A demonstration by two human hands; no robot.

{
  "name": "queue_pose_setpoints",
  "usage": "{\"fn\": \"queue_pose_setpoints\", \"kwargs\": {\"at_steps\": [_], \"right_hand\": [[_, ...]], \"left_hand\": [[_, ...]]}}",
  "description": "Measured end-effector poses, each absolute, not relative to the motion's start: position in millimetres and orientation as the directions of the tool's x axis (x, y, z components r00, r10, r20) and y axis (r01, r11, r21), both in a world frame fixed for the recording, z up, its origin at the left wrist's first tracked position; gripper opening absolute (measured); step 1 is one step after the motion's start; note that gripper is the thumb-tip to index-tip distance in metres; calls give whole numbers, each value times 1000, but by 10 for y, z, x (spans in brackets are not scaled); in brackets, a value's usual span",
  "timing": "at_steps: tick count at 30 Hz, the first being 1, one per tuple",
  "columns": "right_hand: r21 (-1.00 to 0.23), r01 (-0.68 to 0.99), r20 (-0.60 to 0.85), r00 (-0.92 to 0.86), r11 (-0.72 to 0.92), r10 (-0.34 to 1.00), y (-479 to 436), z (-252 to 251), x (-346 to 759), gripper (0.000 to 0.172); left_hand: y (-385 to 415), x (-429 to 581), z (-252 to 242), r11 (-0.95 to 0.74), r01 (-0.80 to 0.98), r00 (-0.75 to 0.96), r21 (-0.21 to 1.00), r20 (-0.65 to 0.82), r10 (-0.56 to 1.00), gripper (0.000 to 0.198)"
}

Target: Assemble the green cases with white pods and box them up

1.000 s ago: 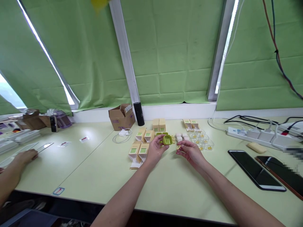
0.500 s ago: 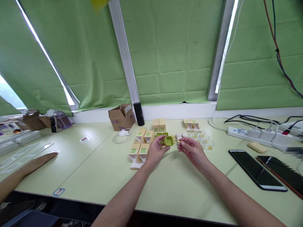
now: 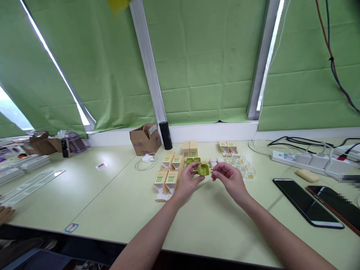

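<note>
My left hand (image 3: 187, 183) is closed on a small square green cup (image 3: 203, 170), its hollow side facing me. Close to the cup's right edge, my right hand (image 3: 230, 180) pinches a small pale yellow ring-shaped piece (image 3: 211, 170). Whether this piece touches the cup I cannot tell. Behind my left fingers lie more green cups (image 3: 193, 160). Small cartons with green windows (image 3: 172, 177) stand left of my left hand. Beyond my right hand are small white pieces (image 3: 216, 161) and clear plastic holders (image 3: 249, 173) with yellow centres.
Two cartons (image 3: 189, 148) stand at the back, with more cartons (image 3: 229, 148) farther right. A cardboard box (image 3: 145, 140), black bottle (image 3: 165, 135) and white cable (image 3: 146, 159) are back left. Phones (image 3: 306, 202) and a power strip (image 3: 298, 159) lie right. Another person's hand (image 3: 6, 214) rests far left.
My left hand has shifted slightly right with the green cup, which now faces me more squarely. The other person's hand at the left has drawn back towards the frame's edge.
</note>
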State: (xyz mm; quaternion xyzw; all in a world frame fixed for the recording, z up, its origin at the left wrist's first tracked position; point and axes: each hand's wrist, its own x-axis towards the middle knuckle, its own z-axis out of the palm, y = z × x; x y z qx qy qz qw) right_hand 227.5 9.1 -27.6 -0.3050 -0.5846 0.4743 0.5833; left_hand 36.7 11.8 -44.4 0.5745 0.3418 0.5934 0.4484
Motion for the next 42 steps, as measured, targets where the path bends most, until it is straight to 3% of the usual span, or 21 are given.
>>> {"fn": "queue_pose_setpoints", "kwargs": {"at_steps": [4,10,20,31,42], "right_hand": [[-857,6,514,-72,516,855,54,-326,2275,22],[-606,319,748,-82,729,658,14,-374,2295,12],[-473,404,813,-141,783,565,31,-389,2314,13],[-216,613,895,-188,760,405,36,-388,2324,15],[-170,634,898,-215,755,383,17,-386,2305,15]], "left_hand": [[104,383,-433,-373,-127,79,919,384,920,51],[80,420,-413,-376,-127,95,918,389,916,51],[60,458,-422,-371,-145,112,917,388,915,51],[13,487,-387,-370,-100,129,924,381,916,50],[5,481,-415,-375,-96,139,922,385,912,52]]}}
